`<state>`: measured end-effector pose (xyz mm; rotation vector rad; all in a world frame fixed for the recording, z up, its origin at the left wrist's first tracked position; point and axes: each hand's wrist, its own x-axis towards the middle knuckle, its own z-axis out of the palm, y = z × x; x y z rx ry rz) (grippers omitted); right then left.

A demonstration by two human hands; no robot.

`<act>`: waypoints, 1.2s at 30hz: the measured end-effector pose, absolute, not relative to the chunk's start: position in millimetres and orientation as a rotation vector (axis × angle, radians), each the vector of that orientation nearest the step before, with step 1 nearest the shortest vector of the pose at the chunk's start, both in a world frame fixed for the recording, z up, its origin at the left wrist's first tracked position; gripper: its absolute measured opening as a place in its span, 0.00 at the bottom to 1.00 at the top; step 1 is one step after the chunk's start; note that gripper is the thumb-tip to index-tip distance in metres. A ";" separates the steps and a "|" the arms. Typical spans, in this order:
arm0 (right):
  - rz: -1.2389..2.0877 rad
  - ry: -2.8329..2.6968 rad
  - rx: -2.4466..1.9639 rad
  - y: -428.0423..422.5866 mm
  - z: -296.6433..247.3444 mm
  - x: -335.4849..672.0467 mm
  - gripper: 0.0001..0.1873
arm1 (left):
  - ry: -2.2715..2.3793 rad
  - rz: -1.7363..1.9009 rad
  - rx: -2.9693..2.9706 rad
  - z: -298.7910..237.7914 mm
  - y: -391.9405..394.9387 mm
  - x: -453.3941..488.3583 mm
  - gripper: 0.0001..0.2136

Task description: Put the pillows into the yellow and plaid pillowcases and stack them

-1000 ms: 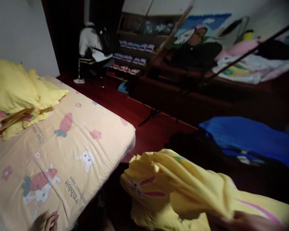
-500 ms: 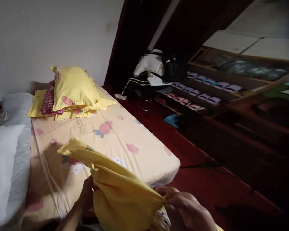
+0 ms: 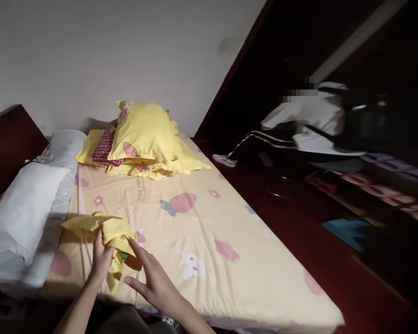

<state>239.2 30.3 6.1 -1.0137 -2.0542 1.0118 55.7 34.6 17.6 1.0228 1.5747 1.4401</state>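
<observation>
A crumpled yellow pillowcase (image 3: 104,229) lies near the front left of the bed (image 3: 209,232), which wears a pale orange sheet printed with rabbits and carrots. My left hand (image 3: 101,260) is closed on the pillowcase's lower edge. My right hand (image 3: 153,280) hovers just to its right, fingers spread and stretched toward the cloth, holding nothing.
A stack of yellow pillows (image 3: 142,139) with a red plaid one sits at the bed's far end. White pillows (image 3: 24,208) lie along the left by a dark headboard (image 3: 7,144). Another person (image 3: 299,125) crouches on the dark red floor (image 3: 316,246) beside low shelves at right.
The view swung left onto the bed. The yellow pillowcase went from being held up in both hands to lying on the sheet, and my right hand has let go of it.
</observation>
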 end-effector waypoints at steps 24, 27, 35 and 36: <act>0.409 -1.645 -1.111 135.9 116.0 331.8 0.18 | 1.486 1.347 1.685 220.3 39.5 16.6 0.11; 0.263 -1.585 -1.073 135.5 134.2 346.8 0.16 | 1.504 1.091 1.767 224.9 39.4 -7.3 0.15; 0.111 -2.032 -0.632 137.8 165.6 296.8 0.13 | 1.837 0.959 2.261 205.7 69.8 26.8 0.29; 0.110 -2.085 -0.604 138.3 162.0 281.4 0.13 | 1.650 0.898 2.268 194.4 79.7 44.9 0.31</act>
